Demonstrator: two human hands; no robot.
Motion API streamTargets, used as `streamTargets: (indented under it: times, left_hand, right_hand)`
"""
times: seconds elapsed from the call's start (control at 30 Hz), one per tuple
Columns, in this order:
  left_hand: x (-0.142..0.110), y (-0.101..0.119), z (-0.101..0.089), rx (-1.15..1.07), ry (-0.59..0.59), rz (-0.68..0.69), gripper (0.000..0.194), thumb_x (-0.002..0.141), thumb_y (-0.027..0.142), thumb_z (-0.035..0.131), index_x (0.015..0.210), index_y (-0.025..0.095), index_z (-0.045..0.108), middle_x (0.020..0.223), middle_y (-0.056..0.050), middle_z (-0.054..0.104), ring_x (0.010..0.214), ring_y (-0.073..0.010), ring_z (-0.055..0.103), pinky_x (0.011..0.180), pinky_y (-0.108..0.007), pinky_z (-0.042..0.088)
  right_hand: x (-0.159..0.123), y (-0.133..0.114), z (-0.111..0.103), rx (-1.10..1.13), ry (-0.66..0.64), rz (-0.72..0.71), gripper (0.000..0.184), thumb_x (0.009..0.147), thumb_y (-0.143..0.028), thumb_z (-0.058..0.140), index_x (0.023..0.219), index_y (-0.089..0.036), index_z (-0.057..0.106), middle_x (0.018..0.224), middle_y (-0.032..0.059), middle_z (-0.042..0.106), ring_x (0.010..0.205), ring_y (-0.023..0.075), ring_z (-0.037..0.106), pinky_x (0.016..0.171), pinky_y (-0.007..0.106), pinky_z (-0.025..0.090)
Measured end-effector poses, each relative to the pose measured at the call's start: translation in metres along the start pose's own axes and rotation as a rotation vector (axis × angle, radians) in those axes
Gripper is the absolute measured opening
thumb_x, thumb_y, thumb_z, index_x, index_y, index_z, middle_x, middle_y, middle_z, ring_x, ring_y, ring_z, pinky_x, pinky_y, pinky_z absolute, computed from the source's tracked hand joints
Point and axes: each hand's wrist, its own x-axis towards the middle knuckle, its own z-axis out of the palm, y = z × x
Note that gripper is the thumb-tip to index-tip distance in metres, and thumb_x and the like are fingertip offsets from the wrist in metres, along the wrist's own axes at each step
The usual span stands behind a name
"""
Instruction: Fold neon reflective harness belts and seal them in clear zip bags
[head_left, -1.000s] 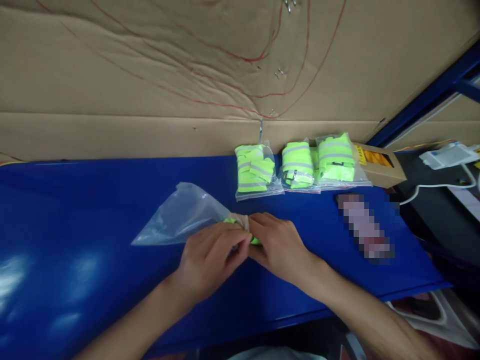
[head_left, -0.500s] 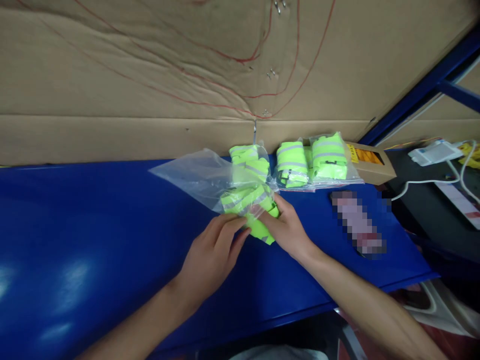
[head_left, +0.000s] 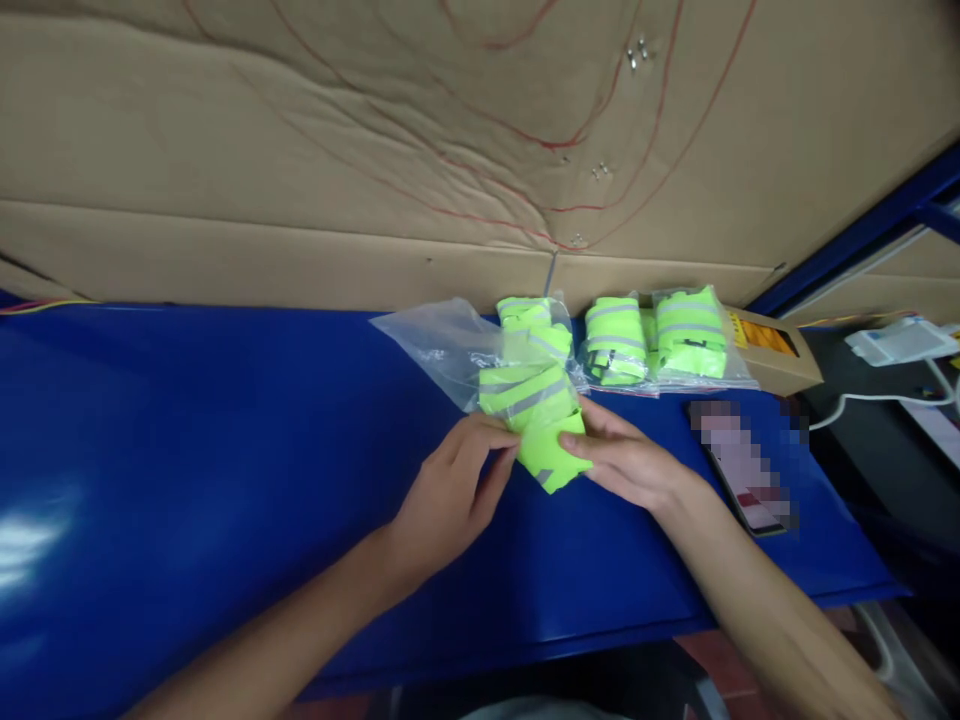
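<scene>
Step in hand, as judged: working a folded lime-yellow cloth bundle with grey reflective stripes (head_left: 553, 450) into a clear, thin plastic bag (head_left: 435, 345); stills alone do not settle the direction. The bundle's far part lies under film, its near end bare outside the mouth. It sits above the glossy deep-blue bench (head_left: 225, 480), between both hands; contact with the surface cannot be told.

Left hand (head_left: 450, 495): fingers (head_left: 491, 435) pinched together at the bundle's left edge, apparently on the bag's mouth. Right hand (head_left: 634, 462): grasping the bundle, thumb over the bare end, the others mostly hidden behind.

Next move seems to call for the left holding the mouth wide while the right pushes the bare end past the rim, film not caught underneath.

Versus 1.0 s ago: hands then met close and covered most of the bundle; now it is exposed. The bag then spread leftward over bench; now it partly overlaps the leftmost of the clear-bagged lime-yellow packets (head_left: 523, 312). Camera view also shifted slightly
</scene>
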Motion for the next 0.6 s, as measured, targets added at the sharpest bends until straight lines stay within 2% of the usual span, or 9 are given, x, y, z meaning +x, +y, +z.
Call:
streamTargets:
  times: [0.07,0.13,0.2,0.23,0.27,0.33,0.4,0.5,0.6]
  left_hand:
    - [0.001,-0.003,-0.001,-0.125,0.069,-0.077,0.013,0.097,0.012,0.060,0.105,0.023,0.059,0.099,-0.004,0.063,0.094,-0.0151,0.065,0.085,-0.029,0.056]
    - [0.003,-0.007,-0.001,-0.315,0.235,-0.280,0.014,0.094,0.022,0.068,0.101,0.024,0.056,0.098,-0.002,0.059,0.092,-0.0146,0.063,0.080,-0.028,0.057]
    - [0.007,-0.010,-0.001,-0.573,0.373,-0.523,0.026,0.093,0.036,0.072,0.105,0.026,0.051,0.105,-0.003,0.059,0.096,-0.0152,0.064,0.078,-0.028,0.059]
    - [0.010,-0.011,-0.001,-0.714,0.374,-0.614,0.031,0.093,0.043,0.070,0.110,0.027,0.050,0.112,-0.005,0.061,0.100,-0.0168,0.065,0.079,-0.031,0.061]
    - [0.012,-0.011,-0.001,-0.845,0.320,-0.670,0.035,0.094,0.050,0.067,0.116,0.027,0.051,0.118,-0.007,0.063,0.105,-0.0191,0.067,0.080,-0.034,0.062]
    - [0.014,-0.009,0.000,-1.038,0.155,-0.707,0.044,0.094,0.058,0.063,0.124,0.027,0.055,0.126,-0.011,0.066,0.109,-0.0245,0.069,0.081,-0.039,0.062]
    - [0.014,-0.004,0.001,-1.112,0.042,-0.717,0.047,0.091,0.057,0.069,0.124,0.025,0.061,0.119,-0.012,0.071,0.101,-0.0272,0.073,0.075,-0.039,0.062]
    - [0.011,0.002,0.007,-1.111,0.024,-0.761,0.043,0.089,0.051,0.074,0.119,0.022,0.067,0.111,-0.013,0.074,0.088,-0.0262,0.074,0.063,-0.034,0.059]
    - [0.008,0.004,0.011,-1.088,0.042,-0.769,0.039,0.091,0.047,0.072,0.119,0.021,0.068,0.113,-0.014,0.074,0.088,-0.0249,0.073,0.059,-0.031,0.057]
  right_hand:
    - [-0.001,-0.001,-0.001,-0.011,-0.016,-0.030,0.059,0.081,-0.032,0.083,0.135,-0.026,0.062,0.128,0.0069,0.072,0.116,0.0239,0.070,0.099,0.041,0.057]
    - [-0.001,0.001,0.002,-0.030,0.017,-0.062,0.056,0.083,-0.034,0.081,0.136,-0.026,0.063,0.129,0.0077,0.072,0.117,0.0251,0.069,0.102,0.044,0.056]
    - [0.000,0.005,0.007,-0.041,0.035,-0.070,0.055,0.085,-0.036,0.080,0.136,-0.025,0.063,0.130,0.0084,0.072,0.116,0.0256,0.070,0.104,0.046,0.055]
    - [0.000,0.007,0.010,-0.039,0.032,-0.065,0.055,0.085,-0.037,0.080,0.136,-0.026,0.063,0.130,0.0083,0.072,0.116,0.0252,0.070,0.104,0.045,0.055]
    - [0.001,0.009,0.013,-0.035,0.022,-0.057,0.055,0.084,-0.036,0.080,0.136,-0.026,0.063,0.130,0.0079,0.072,0.115,0.0247,0.070,0.104,0.045,0.054]
    - [0.001,0.012,0.019,-0.030,0.006,-0.042,0.052,0.083,-0.035,0.082,0.131,-0.026,0.067,0.127,0.0066,0.073,0.113,0.0231,0.070,0.105,0.043,0.054]
    - [0.001,0.015,0.024,-0.029,0.028,-0.049,0.046,0.081,-0.034,0.084,0.124,-0.025,0.072,0.121,0.0049,0.075,0.110,0.0220,0.071,0.104,0.041,0.054]
    - [0.001,0.020,0.034,-0.007,0.130,-0.078,0.039,0.075,-0.035,0.089,0.110,-0.024,0.077,0.105,0.0025,0.078,0.100,0.0228,0.073,0.096,0.042,0.058]
    - [0.000,0.023,0.043,-0.007,0.244,-0.106,0.039,0.070,-0.038,0.092,0.103,-0.024,0.077,0.097,0.0017,0.079,0.091,0.0248,0.073,0.085,0.042,0.061]
